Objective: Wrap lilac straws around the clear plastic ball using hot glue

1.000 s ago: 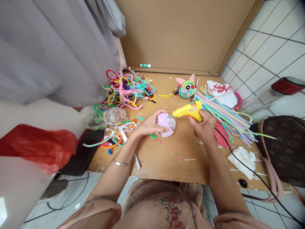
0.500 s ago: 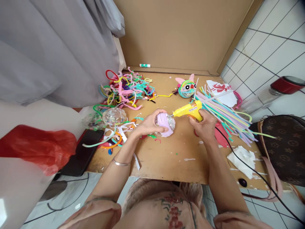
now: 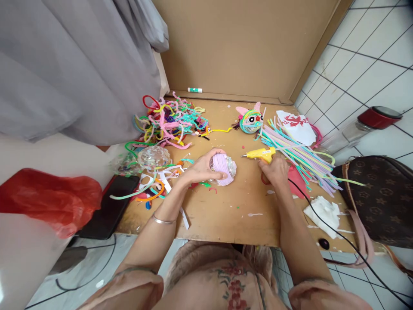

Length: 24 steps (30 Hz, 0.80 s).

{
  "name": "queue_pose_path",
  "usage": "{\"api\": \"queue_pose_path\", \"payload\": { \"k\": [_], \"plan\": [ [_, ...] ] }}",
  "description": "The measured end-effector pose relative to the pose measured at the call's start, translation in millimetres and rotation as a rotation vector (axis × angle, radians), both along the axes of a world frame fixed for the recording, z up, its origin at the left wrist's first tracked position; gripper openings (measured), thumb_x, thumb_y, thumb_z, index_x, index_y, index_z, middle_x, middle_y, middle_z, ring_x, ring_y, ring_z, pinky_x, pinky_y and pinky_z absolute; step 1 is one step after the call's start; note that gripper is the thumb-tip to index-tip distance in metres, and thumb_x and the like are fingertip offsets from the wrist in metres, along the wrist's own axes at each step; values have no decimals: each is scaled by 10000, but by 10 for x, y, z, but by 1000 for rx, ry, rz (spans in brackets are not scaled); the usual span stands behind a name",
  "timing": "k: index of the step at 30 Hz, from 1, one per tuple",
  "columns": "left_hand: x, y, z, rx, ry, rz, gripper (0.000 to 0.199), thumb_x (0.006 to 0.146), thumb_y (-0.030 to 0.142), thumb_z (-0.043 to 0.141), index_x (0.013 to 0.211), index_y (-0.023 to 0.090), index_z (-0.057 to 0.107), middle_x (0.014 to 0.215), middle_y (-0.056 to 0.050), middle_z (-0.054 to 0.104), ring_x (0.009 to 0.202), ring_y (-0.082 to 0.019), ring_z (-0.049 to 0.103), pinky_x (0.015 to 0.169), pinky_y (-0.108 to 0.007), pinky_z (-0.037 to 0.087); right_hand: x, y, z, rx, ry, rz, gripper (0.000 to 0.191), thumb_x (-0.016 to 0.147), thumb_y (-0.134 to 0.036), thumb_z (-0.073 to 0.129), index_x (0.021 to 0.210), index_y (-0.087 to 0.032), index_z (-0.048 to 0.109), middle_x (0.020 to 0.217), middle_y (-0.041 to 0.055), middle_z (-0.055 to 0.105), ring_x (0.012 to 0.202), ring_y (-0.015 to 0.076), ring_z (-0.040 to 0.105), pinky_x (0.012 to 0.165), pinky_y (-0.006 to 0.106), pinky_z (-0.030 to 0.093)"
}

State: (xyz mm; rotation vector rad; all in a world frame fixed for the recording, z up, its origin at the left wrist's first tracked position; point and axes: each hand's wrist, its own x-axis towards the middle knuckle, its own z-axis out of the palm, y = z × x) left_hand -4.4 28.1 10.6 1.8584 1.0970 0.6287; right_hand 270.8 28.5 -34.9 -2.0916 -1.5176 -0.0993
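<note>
My left hand (image 3: 206,167) is closed around a clear plastic ball (image 3: 231,165) partly wound with lilac pipe cleaner (image 3: 221,168), held just above the table's middle. In my right hand (image 3: 275,168) is a yellow hot glue gun (image 3: 260,153), gripped by its handle. Its metal nozzle points left toward the ball, with a small gap between them. A black cord (image 3: 325,224) trails from the gun to the lower right. Behind the gun sits a finished-looking ball figure (image 3: 251,120) with pink ears, eyes and a red nose.
A tangle of coloured pipe cleaners (image 3: 171,120) lies at the back left, a clear plastic ball (image 3: 154,157) before it. Straight pipe cleaners (image 3: 300,159) spread at right, near crumpled tissue (image 3: 323,216) and a brown bag (image 3: 380,198). A black phone-like slab (image 3: 109,209) lies left.
The glue gun's nozzle has drawn back from the ball, and my right hand has lowered slightly with it. My left hand keeps its hold on the ball. The view has shifted slightly.
</note>
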Motion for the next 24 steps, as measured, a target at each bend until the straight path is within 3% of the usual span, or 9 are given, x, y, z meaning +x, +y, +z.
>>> {"api": "queue_pose_path", "payload": {
  "k": [4, 6, 9, 11, 14, 20, 24],
  "plan": [
    [13, -14, 22, 11, 4, -11, 691, 596, 371, 763, 1214, 212, 498, 913, 12, 529, 788, -152, 492, 706, -260, 418, -70, -75, 46, 86, -122, -9, 332, 718, -410, 684, 842, -113, 604, 942, 230, 619, 929, 342, 536, 808, 472, 394],
    [17, -16, 19, 21, 6, -9, 692, 597, 370, 765, 1215, 208, 500, 924, 8, 537, 794, -155, 497, 716, -264, 421, -184, -130, 157, 228, -55, 50, 254, 774, -379, 637, 843, -135, 613, 959, 196, 621, 943, 317, 536, 834, 465, 390],
    [21, -16, 5, 39, 21, -18, 689, 605, 375, 765, 1218, 206, 500, 935, 5, 550, 802, -159, 502, 724, -270, 421, -442, -199, 350, 352, 305, 343, 170, 812, -335, 583, 835, -181, 652, 839, 71, 627, 789, 207, 550, 756, 358, 432],
    [24, -18, 1, 66, 26, -23, 685, 608, 375, 767, 1217, 206, 503, 960, -1, 556, 826, -166, 505, 744, -277, 422, -627, -225, 457, 313, 563, 518, 160, 796, -334, 609, 784, -188, 674, 738, 23, 615, 670, 156, 530, 667, 302, 430],
    [33, -24, 12, 81, 18, -16, 682, 595, 352, 770, 1209, 201, 513, 986, -6, 559, 827, -163, 505, 757, -280, 428, -826, -233, 556, 231, 715, 662, 122, 753, -299, 653, 742, -185, 695, 690, -4, 608, 630, 119, 511, 622, 265, 415],
    [41, -34, 20, 50, 5, -26, 679, 594, 367, 757, 1206, 202, 512, 944, 1, 549, 796, -157, 504, 704, -260, 428, -907, -202, 558, 133, 803, 681, 131, 702, -309, 686, 703, -179, 700, 655, -11, 605, 583, 98, 495, 562, 251, 403],
    [34, -27, 6, 81, 30, -19, 686, 601, 391, 748, 1213, 202, 501, 1001, -11, 554, 842, -168, 515, 755, -279, 433, -904, -179, 515, 100, 842, 667, 144, 660, -319, 707, 685, -178, 697, 653, -12, 594, 572, 95, 502, 552, 252, 407]
  ]
}}
